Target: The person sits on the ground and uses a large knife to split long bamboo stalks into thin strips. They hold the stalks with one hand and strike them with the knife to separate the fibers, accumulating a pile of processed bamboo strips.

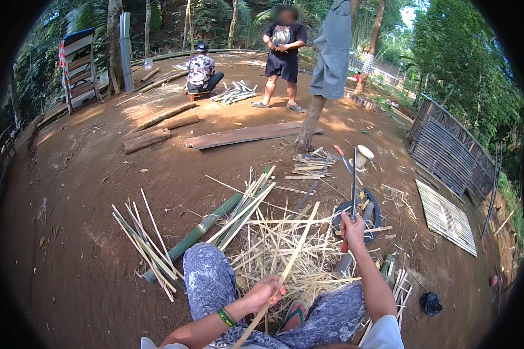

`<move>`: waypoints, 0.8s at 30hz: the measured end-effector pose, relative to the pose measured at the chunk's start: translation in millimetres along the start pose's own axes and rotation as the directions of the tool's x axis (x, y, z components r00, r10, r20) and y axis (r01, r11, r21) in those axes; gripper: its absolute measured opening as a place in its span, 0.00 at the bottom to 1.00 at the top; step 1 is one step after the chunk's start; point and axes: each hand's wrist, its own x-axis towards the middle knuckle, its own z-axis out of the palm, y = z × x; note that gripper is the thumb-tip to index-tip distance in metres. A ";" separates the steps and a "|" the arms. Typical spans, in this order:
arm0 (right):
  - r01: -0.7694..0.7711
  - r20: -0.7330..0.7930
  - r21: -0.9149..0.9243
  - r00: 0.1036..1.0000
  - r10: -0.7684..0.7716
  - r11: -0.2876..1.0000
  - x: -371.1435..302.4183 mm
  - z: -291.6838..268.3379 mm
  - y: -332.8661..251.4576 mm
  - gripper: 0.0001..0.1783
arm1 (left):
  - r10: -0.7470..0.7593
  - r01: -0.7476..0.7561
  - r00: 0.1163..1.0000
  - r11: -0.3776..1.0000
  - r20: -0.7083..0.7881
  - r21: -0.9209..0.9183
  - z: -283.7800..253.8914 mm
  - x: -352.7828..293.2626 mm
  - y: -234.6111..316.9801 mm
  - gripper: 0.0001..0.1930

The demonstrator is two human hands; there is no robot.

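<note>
My left hand (pixel 266 291) grips a long pale bamboo strip (pixel 293 254) that slants up and to the right over a heap of bamboo shavings (pixel 285 244). My right hand (pixel 353 228) is raised and closed around the handle of a long knife (pixel 354 180) whose blade points straight up. My patterned trouser knees (pixel 211 278) frame the heap, and a green sandal (pixel 294 316) shows between them. A green bamboo pole (pixel 195 234) lies to the left of the heap.
Split bamboo strips (pixel 147 247) lie at left, more strips (pixel 311 164) near a tree trunk (pixel 310 122). A dark round pan (pixel 374 209), a woven bamboo panel (pixel 446 216), a plank (pixel 244 135) and logs (pixel 147 139) lie around. One person sits (pixel 201 71), another stands (pixel 282 55) behind.
</note>
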 end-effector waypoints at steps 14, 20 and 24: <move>-0.004 0.165 -0.139 0.986 0.027 0.990 -18.0 16.9 -8.6 0.14 | 0.153 -0.159 0.987 0.964 0.045 0.215 15.8 4.0 30.5 0.08; 0.055 0.203 -0.058 0.978 -0.042 0.997 -15.6 22.9 -5.6 0.11 | 0.178 -0.180 0.983 0.940 0.033 0.289 19.0 12.1 27.1 0.05; 0.067 0.190 -0.162 0.981 -0.035 0.984 -25.4 27.2 -24.0 0.17 | 0.193 -0.185 0.981 0.958 -0.013 0.217 18.1 16.1 28.8 0.05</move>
